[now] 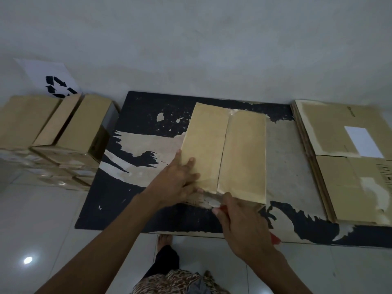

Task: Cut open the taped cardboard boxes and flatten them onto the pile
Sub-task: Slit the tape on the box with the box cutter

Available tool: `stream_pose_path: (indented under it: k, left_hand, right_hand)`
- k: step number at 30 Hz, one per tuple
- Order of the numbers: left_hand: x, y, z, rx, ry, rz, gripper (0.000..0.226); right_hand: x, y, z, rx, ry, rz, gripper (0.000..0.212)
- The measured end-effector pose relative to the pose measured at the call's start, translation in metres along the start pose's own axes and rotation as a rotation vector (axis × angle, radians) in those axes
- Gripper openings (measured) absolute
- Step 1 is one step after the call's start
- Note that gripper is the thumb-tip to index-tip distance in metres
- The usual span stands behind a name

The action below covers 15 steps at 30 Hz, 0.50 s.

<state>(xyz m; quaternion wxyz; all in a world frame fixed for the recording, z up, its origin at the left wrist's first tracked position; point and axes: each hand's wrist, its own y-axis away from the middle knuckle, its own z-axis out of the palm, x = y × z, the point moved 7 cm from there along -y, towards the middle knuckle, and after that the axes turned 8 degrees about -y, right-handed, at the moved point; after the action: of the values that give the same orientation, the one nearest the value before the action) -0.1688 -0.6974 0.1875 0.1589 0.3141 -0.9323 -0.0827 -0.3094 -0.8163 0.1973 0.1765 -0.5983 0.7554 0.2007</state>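
A taped brown cardboard box (224, 149) stands in the middle of a worn black mat (148, 107), its top flaps meeting along a centre seam. My left hand (180, 179) rests flat on the box's near left corner, thumb on the left side. My right hand (241, 221) grips a red-handled cutter (274, 238); the blade end sits at the box's near edge by the seam, mostly hidden by my fingers. To the right lies a pile of flattened boxes (347, 166) with a white label on top.
Several taped boxes (63, 132) are stacked on the left of the mat, below a white sheet with a recycling symbol (51, 81) on the grey wall. White floor tiles and my foot (164, 240) lie in front of the mat.
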Motion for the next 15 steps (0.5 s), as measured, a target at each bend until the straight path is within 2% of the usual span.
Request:
stream_pose_path:
  k: [5,9,11,15]
  left_hand:
    - [0.004,0.001,-0.005,-0.045,-0.071,-0.023,0.058]
    - [0.002,0.002,-0.002,-0.066,-0.079,-0.021,0.063]
    - [0.004,0.002,-0.004,-0.055,-0.067,-0.010,0.074]
    - [0.007,0.001,-0.004,-0.068,-0.026,-0.026,0.055]
  right_hand:
    - [-0.009,-0.009,0.001,0.043,0.051,-0.026,0.045]
    - [-0.007,-0.005,-0.002,0.040,0.070,0.022,0.033]
    - [0.000,-0.001,-0.007,0.029,0.084,0.081,0.030]
    - [0.012,0.009,-0.018,0.007,0.119,0.153,0.030]
